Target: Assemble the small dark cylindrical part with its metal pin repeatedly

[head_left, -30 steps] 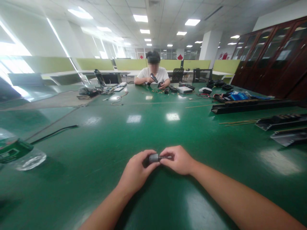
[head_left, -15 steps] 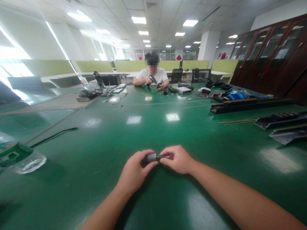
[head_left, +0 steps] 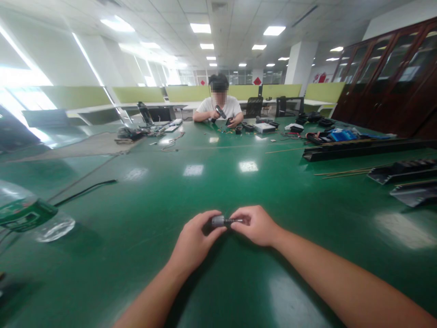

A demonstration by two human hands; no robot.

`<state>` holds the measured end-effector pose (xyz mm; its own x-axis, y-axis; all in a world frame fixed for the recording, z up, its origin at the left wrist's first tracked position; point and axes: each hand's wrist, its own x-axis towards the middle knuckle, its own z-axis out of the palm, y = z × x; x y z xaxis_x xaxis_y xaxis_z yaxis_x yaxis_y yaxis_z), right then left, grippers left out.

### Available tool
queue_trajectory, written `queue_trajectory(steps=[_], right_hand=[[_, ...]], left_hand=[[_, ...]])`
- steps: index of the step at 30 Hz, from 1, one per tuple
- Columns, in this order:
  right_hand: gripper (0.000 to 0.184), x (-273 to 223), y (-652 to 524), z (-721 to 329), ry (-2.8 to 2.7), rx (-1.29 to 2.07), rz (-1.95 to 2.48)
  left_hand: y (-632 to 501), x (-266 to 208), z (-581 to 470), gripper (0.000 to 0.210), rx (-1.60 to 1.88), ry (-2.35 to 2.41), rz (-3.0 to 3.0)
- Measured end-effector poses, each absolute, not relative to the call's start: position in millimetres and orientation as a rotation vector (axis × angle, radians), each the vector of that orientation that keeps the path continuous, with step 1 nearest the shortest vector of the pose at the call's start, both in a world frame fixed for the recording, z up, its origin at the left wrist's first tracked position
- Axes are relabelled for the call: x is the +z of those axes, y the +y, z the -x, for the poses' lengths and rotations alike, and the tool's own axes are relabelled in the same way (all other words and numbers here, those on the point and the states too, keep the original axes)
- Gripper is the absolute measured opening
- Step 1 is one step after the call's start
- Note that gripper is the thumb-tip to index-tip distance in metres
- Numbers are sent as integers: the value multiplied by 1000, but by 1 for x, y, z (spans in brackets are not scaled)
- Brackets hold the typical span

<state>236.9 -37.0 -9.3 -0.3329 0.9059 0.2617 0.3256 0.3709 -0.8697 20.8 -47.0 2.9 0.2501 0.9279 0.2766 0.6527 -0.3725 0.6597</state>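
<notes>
Just over the green tabletop, both hands hold one small tool-like part. It is a short grey metal cylinder with a thin, dark, ridged shaft sticking out to the right; its exact kind is unclear. My left hand wraps thumb and fingers round the cylinder and hides its left end. My right hand pinches the shaft near its tip between thumb and fingers. The part lies roughly level, pointing from left to right.
A water bottle stands at the left, near a black cable. Dark metal channels and thin rods lie at the right. Across the table, a person in a white shirt holds a power tool amid small parts.
The whole view has shifted slightly, so the surroundings sit a little further right. My right hand sits slightly further out along the shaft, showing more of it between the hands.
</notes>
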Motion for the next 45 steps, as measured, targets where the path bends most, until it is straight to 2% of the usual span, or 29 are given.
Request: queue_trajectory(steps=[19,35,39,45], right_hand=[[18,-9,-35,-236,-1769,968,1174],[11,-8,-35,-235,-1650,1061,1168],[16,-10,-32,-238,-1525,1131,1081],[42,-13,-22,-244,-1151,1339,929]], left_hand=[[-45,6,-18,36,916,1491,-2077],[-46,12,-18,31,1001,1492,-2089],[-45,12,-16,30,996,1507,-2100],[-42,13,-15,42,1032,1563,-1952]])
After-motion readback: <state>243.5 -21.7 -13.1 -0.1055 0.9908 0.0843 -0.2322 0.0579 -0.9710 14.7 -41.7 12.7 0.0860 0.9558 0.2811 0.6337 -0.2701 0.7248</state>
